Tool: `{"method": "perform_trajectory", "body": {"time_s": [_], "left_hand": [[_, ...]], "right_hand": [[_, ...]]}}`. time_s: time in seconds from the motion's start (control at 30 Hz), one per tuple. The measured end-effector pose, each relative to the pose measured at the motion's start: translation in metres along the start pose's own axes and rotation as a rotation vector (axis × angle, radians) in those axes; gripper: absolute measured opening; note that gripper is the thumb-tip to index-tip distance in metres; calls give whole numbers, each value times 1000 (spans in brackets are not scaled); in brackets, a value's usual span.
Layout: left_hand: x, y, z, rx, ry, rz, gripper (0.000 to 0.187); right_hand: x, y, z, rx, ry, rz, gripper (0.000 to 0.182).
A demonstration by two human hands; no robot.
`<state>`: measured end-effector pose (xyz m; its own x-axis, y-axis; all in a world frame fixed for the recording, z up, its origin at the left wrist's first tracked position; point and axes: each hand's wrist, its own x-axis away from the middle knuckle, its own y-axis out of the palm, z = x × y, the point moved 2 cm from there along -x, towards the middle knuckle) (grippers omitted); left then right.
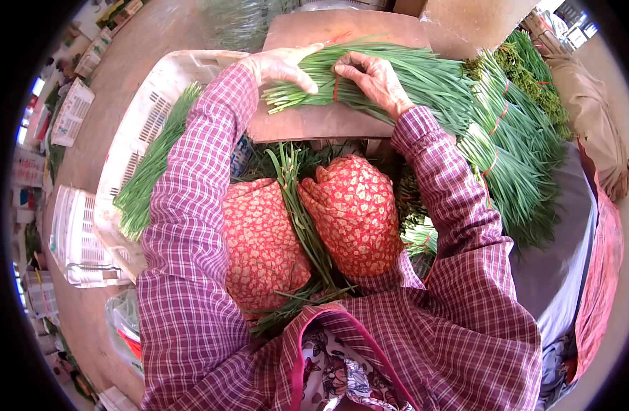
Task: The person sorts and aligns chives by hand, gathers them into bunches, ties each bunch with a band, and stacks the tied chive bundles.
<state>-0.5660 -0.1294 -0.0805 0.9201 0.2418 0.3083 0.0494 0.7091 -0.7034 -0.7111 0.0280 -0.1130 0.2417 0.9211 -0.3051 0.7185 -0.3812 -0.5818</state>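
Observation:
A long bunch of green garlic chives (403, 72) lies across a brown board (287, 127) in front of me. My left hand (280, 68) is at the bunch's left end, thumb on the near side and fingers on the far side, with chives between them. A thin red band (336, 88) crosses the bunch just right of that hand. My right hand (376, 81) is over the bunch, its thumb and forefinger pinched together at the top of the band. The band's far side is hidden.
To the right, banded chive bunches (513, 144) are piled beside a grey cloth (554, 240). A white plastic crate (167, 75) at left holds more chives (157, 164). Loose leaves (297, 198) lie between my knees, which red floral cloth (259, 240) covers. A cardboard box (472, 24) stands behind the board.

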Motion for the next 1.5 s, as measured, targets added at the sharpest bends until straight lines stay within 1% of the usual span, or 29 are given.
{"method": "perform_trajectory", "body": {"time_s": [0.03,0.07,0.1,0.13,0.23,0.3,0.37,0.43,0.5,0.63,0.67,0.7,0.77,0.8,0.83,0.87,0.9,0.97,1.03,1.07,1.1,1.17,1.2,1.23,1.3,1.33,1.37,1.43,1.5], "left_hand": [[1,9,3,-1,1,-1,115],[-1,18,2,-297,31,124,120],[2,26,9,-593,62,249,124],[3,33,14,-696,-37,298,129],[9,41,27,-686,-130,356,126],[-2,39,16,-690,-115,396,120],[-4,37,18,-663,-102,397,113],[-9,34,17,-635,-82,400,111],[-15,32,18,-615,-53,400,109],[-21,36,21,-647,-108,398,106],[-21,36,21,-682,-146,391,105],[-30,37,7,-685,-145,392,105],[-42,39,-16,-781,-67,473,103],[-24,40,0,-776,-15,495,100],[-43,52,-26,-740,117,631,102],[-29,46,2,-693,-98,450,106],[-11,38,33,-639,-307,266,109],[-7,37,27,-632,-270,249,112],[-4,41,13,-707,-87,421,105],[18,41,29,-658,-88,514,104],[18,39,21,-659,-95,513,104],[31,26,-3,-364,194,782,96],[47,21,-6,-297,217,898,79],[64,18,-10,-169,204,1003,53],[87,28,-17,8,33,1057,27],[85,40,-21,217,122,1067,9],[90,54,-16,166,-20,958,11],[82,84,-16,141,3,951,16],[66,101,-15,101,-49,951,26]], "right_hand": [[-3,0,3,-98,20,2,27],[-6,1,8,-197,40,4,27],[-8,1,13,-198,39,5,27],[-9,1,18,-263,47,15,26],[0,0,7,-356,68,43,23],[18,-8,-12,175,-129,217,20],[45,-7,-26,454,-261,321,16],[72,1,-38,619,-387,327,14],[90,20,-40,631,-399,218,13],[85,66,-53,417,-485,47,12],[77,70,-57,416,-484,49,12],[63,66,-64,354,-519,137,11],[37,47,-72,294,-583,278,14],[23,35,-64,407,-545,274,14],[7,23,-60,457,-469,344,17],[-8,12,-53,452,-383,338,17],[-21,3,-43,395,-364,354,19],[-42,-1,-20,317,-266,234,23],[-53,4,2,189,-174,152,25],[-55,6,9,218,-81,99,26],[-55,7,14,213,-84,95,26],[-57,13,22,146,-4,110,26],[-56,15,22,168,6,123,26],[-55,18,23,161,7,118,26],[-59,20,26,142,2,143,26],[-59,20,26,168,14,147,29],[-60,21,28,163,12,147,29],[-63,24,35,164,21,156,30],[-63,23,36,150,24,158,30]]}}
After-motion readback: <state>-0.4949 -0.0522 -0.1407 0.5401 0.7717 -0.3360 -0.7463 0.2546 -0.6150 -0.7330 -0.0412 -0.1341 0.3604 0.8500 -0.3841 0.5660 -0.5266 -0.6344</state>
